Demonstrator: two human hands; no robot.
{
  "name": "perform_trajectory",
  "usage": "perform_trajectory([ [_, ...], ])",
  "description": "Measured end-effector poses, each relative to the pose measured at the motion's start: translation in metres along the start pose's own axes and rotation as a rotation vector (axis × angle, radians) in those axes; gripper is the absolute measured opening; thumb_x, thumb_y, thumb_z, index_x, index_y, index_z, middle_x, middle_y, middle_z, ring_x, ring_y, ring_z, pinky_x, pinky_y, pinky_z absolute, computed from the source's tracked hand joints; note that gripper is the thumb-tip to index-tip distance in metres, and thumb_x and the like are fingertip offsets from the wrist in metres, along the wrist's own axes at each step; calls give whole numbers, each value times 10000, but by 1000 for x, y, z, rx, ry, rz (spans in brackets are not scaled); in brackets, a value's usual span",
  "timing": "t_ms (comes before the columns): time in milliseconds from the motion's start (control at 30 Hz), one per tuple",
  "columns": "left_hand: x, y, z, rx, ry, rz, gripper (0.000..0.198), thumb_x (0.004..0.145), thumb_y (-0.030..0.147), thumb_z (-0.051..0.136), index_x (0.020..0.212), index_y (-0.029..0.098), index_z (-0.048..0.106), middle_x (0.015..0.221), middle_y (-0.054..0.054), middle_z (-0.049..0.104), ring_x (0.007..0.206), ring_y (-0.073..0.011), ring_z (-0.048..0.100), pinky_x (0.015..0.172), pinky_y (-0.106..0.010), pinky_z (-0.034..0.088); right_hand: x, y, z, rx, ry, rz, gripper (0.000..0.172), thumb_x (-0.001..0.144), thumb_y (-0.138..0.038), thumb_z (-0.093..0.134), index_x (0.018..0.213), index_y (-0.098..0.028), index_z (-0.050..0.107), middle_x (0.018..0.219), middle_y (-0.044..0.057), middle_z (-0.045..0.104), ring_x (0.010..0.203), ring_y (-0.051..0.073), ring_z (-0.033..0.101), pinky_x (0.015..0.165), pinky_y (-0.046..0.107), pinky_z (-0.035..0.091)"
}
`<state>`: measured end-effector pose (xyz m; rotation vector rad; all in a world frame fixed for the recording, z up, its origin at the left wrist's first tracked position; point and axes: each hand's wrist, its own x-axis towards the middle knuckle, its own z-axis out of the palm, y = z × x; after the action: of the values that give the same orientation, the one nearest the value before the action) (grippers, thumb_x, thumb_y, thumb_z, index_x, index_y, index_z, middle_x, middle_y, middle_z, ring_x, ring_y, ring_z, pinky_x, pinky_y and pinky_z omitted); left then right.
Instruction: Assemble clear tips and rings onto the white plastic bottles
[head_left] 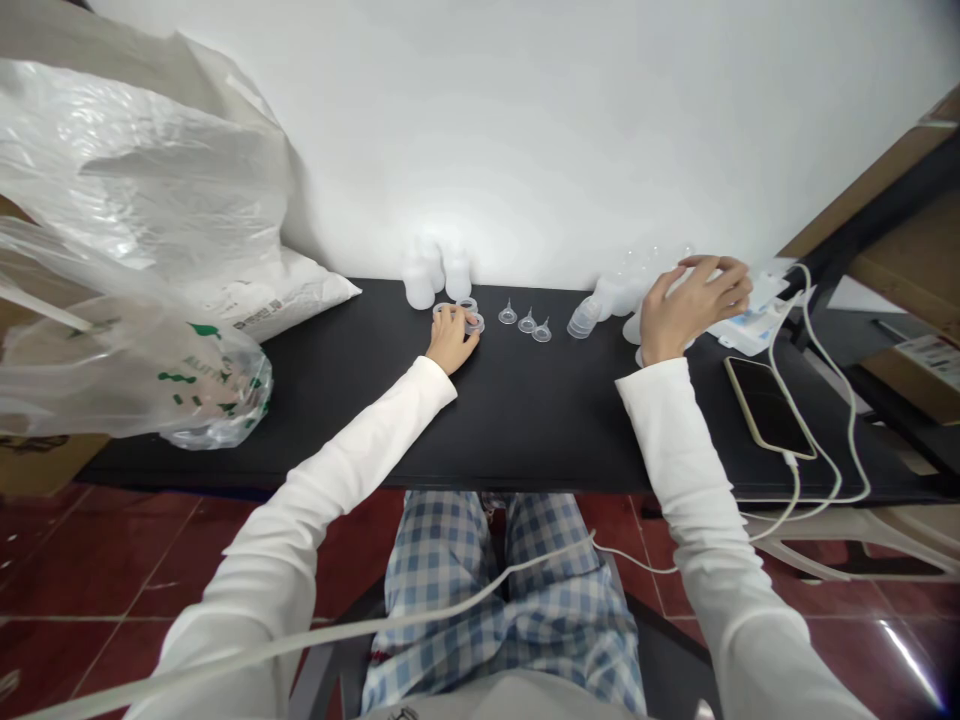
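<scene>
On the long black desk (pixel 525 440), translucent white plastic bottles (pixel 616 290) are bunched beside the right hand (pixel 697 300); they could be toppled if brushed by its wrist. Its fingers are spread apart, but whether anything is held beneath cannot be told. Clear plastic rings (pixel 478 323) are partly covered by the left hand (pixel 450 342); whether they are gripped is hidden, and they could be scattered by a careless drag. The 3 clear, thin-spouted plastic discs (pixel 541 332) between the hands could be knocked over by a sideways sweep.
</scene>
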<state>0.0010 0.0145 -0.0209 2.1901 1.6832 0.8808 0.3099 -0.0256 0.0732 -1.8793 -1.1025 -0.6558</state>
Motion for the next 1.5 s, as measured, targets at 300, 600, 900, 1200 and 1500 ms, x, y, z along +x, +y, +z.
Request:
perform_trajectory([
  [300, 4, -9, 9, -50, 80, -55, 212, 836, 209, 607, 1044, 179, 580, 1217, -170, 486, 1184, -354, 504, 1084, -545, 415, 1, 13, 11, 86, -32, 15, 198, 989, -302, 377, 997, -186, 537, 1156, 233, 565, 1209, 383, 460, 1034, 622, 300],
  [600, 1, -11, 1, 3, 28, 115, 507, 889, 247, 539, 1393, 195, 533, 1570, -167, 458, 1491, -364, 367, 1203, -568, 304, -2, 4, 4, 148, -23, 122, 236, 975, -287, 383, 1097, -186, 559, 790, 70, 653, 773, 271, 663, 786, 446, 484],
  [900, 5, -6, 1, 31, 5, 147, 514, 935, 223, 471, 1440, 151, 528, 1589, -151, 467, 1519, -317, 379, 1259, -527, 235, -4, -4, 9, 642, -232, 166, 291, 997, -471, 388, 1016, -216, 526, 606, -34, 529, 588, 200, 631, 610, 356, 504],
  [1200, -22, 36, 9, -533, -376, 522, 763, 903, 542, 617, 1522, 206, 322, 1552, -215, 460, 1332, -292, 587, 1113, -473, 470, -62, -45, 45, 1330, -273, 587, 279, 925, -549, 440, 922, -278, 378, 498, -132, 405, 413, 128, 527, 481, 259, 489],
  [1500, -23, 39, -2, -538, 111, 195, 494, 803, 421, 754, 1179, 226, 499, 1232, -90, 639, 1143, -234, 639, 1017, -381, 501, -97, -53, 39, 1007, -587, 14, 327, 925, -508, 475, 827, -221, 599, 837, 34, 694, 823, 185, 669, 771, 325, 528],
])
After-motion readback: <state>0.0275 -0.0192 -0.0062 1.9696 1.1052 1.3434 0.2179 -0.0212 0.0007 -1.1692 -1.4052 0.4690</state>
